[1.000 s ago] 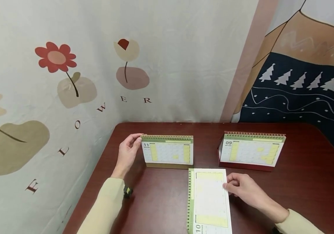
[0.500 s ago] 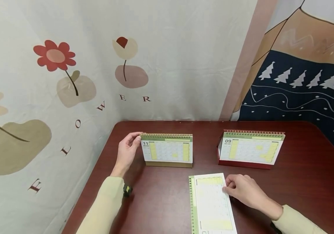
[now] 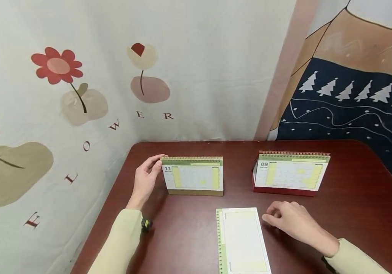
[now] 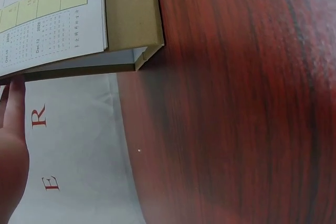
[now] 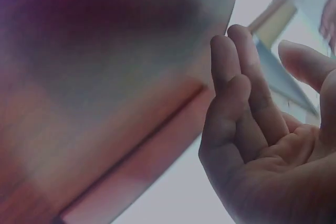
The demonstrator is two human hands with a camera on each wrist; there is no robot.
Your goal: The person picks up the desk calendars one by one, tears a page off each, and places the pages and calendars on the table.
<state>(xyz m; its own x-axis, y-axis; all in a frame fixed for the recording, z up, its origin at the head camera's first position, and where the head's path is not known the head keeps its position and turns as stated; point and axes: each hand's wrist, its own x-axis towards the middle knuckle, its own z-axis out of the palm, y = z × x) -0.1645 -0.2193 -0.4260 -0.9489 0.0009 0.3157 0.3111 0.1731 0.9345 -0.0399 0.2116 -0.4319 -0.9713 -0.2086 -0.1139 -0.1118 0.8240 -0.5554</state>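
Note:
My left hand (image 3: 145, 178) pinches the top left corner of a desk calendar (image 3: 193, 177) showing 11, thumb in front and fingers behind. This calendar stands upright on its tan base (image 4: 131, 11). My right hand (image 3: 293, 220) is held over the table with loosely bent fingers, thumb apart from the fingertips in the right wrist view, nothing between them. Just left of its fingertips is a second desk calendar (image 3: 242, 239), turned sideways with its green spiral edge on the left; its near end runs out of the head view.
A third desk calendar (image 3: 292, 173), marked 09, stands on a red base at the back right of the dark red table (image 3: 182, 224). Behind the table hang a pale curtain with flower prints (image 3: 209, 95) and a dark cloth with white trees (image 3: 353, 110).
My right hand has let go of the sideways calendar, and a small gap now shows between them. That calendar has dropped lower in the view. My left hand keeps its hold.

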